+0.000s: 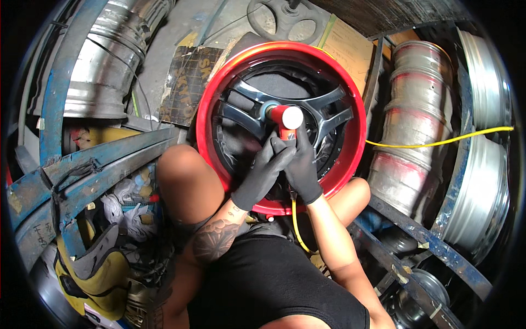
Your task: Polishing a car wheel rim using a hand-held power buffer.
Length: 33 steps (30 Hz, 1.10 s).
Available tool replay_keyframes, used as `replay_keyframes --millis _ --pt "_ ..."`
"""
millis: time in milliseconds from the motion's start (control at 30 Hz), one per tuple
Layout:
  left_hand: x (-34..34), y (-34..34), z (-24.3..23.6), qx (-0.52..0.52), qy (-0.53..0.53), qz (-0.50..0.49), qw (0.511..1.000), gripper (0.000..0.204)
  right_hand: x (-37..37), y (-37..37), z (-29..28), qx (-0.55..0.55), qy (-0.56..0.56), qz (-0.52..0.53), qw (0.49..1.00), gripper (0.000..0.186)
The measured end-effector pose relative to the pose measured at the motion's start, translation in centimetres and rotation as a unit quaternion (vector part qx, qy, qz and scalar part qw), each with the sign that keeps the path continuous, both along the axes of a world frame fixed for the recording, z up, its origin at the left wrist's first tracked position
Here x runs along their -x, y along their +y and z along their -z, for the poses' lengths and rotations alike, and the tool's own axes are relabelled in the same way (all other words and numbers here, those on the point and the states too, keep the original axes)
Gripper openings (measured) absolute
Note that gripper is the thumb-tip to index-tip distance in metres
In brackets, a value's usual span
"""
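A car wheel rim (205, 104) with a red outer lip and glossy black spokes (334, 101) sits between my knees, its face toward me. Over its centre I hold a red air grinder (288, 133) with a round white end. Its small blue-grey disc (266, 111) is at a spoke near the hub; contact is hard to tell. In black gloves, my left hand (264, 171) and my right hand (301, 169) both wrap around the handle, side by side. A yellow air hose (296, 219) runs down from the tool below my right hand.
Bare metal rims stand stacked on the left (98, 66) and on the right (413, 120). Blue metal rack beams (109, 159) flank both sides. The yellow hose also stretches rightward past the wheel. A steering wheel (285, 24) and cardboard (345, 49) lie beyond. Yellow-and-grey gear (104, 274) sits lower left.
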<state>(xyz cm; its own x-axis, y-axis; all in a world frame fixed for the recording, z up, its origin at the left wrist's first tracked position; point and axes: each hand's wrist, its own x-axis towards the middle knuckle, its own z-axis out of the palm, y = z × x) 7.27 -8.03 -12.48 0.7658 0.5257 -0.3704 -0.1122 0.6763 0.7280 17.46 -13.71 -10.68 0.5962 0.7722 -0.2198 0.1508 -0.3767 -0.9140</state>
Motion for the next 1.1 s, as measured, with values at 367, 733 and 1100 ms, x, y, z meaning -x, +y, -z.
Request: replay_keyframes --millis 367,733,1100 --pt "1.0 3.1 0.7 0.004 -0.005 -0.189 0.982 0.067 0.8 8.6 -0.7 -0.046 -0.034 -0.108 0.993 0.082" --pt "-0.1 0.0 1.7 -0.029 0.013 -0.122 0.992 0.068 -0.8 3.8 -0.2 -0.051 0.006 -0.034 0.998 0.074" --pt "-2.5 -3.3 2.3 0.045 -0.083 0.092 0.991 0.077 -3.2 -3.1 1.0 -0.012 -0.136 0.128 0.982 0.076"
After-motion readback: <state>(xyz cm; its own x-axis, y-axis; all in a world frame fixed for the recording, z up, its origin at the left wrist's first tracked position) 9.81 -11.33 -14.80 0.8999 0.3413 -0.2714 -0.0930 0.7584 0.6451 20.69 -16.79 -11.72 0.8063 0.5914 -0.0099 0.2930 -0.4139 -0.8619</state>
